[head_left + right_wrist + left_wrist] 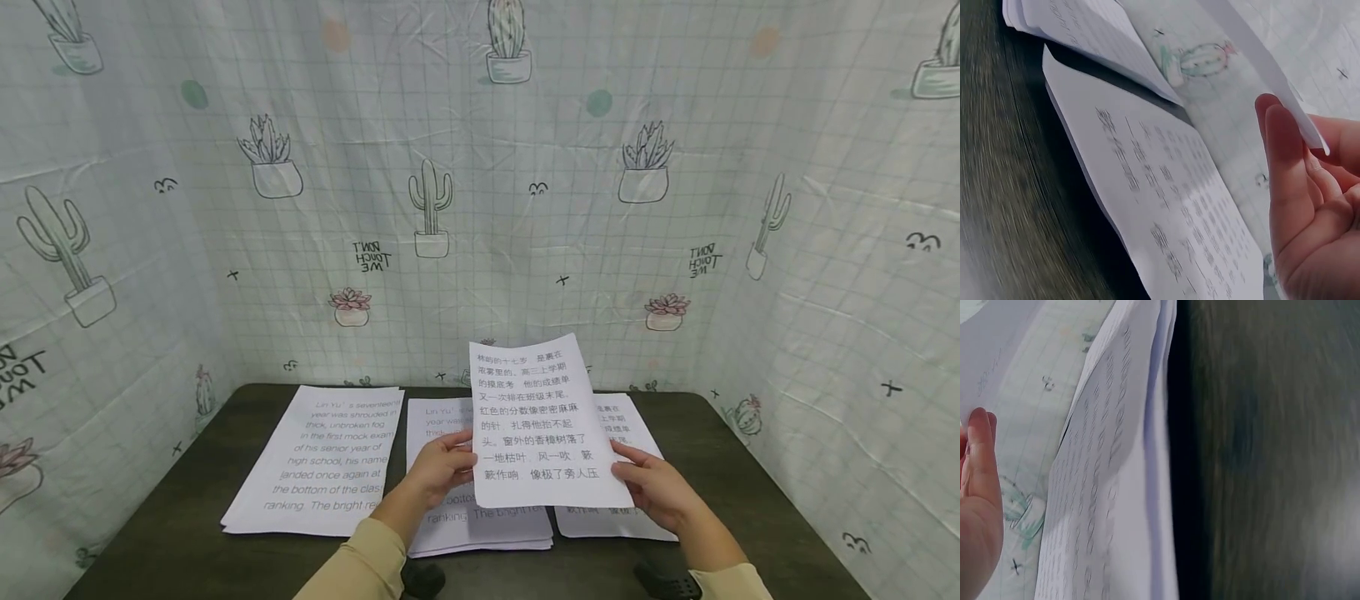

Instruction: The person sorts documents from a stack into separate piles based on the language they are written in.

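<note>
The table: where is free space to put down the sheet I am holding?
The dark table is bare right of the right stack, and in a narrow strip left of the left stack. The middle is crowded: middle stack and both hands, left and right, holding the sheet.

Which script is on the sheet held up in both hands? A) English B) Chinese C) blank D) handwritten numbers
B: the held sheet, gripped at its edges by the left hand and right hand, carries printed Chinese characters.
</note>
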The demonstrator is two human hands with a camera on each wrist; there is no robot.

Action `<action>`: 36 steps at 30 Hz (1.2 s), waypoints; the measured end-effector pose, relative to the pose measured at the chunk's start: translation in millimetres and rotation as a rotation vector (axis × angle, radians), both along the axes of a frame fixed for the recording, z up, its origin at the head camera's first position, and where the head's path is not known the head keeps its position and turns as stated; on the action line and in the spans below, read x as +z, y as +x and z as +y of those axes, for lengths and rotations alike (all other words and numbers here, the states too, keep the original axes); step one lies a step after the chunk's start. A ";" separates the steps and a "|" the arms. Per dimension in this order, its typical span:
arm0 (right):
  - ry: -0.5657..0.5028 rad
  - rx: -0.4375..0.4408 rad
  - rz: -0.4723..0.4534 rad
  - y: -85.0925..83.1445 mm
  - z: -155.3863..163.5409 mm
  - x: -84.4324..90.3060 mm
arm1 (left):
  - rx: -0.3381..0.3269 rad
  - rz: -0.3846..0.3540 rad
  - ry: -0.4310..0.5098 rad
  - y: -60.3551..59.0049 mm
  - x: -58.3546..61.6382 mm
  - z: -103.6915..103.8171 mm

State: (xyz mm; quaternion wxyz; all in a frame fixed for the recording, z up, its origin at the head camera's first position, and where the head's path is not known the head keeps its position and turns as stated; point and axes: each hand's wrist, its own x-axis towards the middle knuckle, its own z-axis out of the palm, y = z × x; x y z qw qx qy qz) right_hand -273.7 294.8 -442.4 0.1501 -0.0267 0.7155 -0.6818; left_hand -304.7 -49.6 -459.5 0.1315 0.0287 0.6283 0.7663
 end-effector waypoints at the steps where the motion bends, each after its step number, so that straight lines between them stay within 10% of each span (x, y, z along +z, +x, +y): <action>1: -0.005 0.011 0.002 0.8 4.1 0.1 | -0.002 -0.004 0.007 0.0 0.1 3.9; 36: -0.020 -0.060 -0.053 21.3 85.5 -11.5 | 0.032 -0.022 -0.023 4.7 -7.8 97.6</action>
